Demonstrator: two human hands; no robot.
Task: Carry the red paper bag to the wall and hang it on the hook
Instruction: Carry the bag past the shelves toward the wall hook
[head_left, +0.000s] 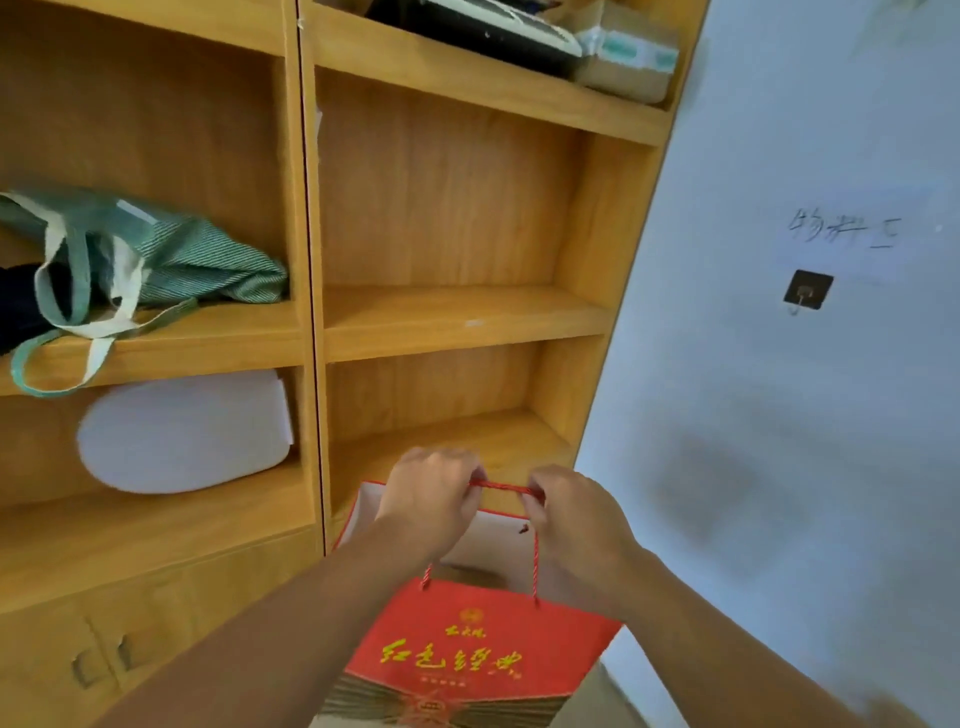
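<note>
The red paper bag (467, 649) with gold lettering hangs low in the middle of the view, its white inside showing at the open top. Both hands hold its red cord handles: my left hand (431, 499) grips the left end of the cord, my right hand (576, 525) the right end, with a short stretch of cord taut between them. A small dark square hook (807, 291) is stuck on the white wall (779, 467) up and to the right of the bag, well apart from it. Nothing hangs on the hook.
A wooden shelf unit (441, 322) fills the left and centre, just behind the bag. A green striped cloth bag (156, 254) lies on a left shelf, a white rounded object (182, 431) below it. Boxes sit on the top shelf. Handwriting marks the wall above the hook.
</note>
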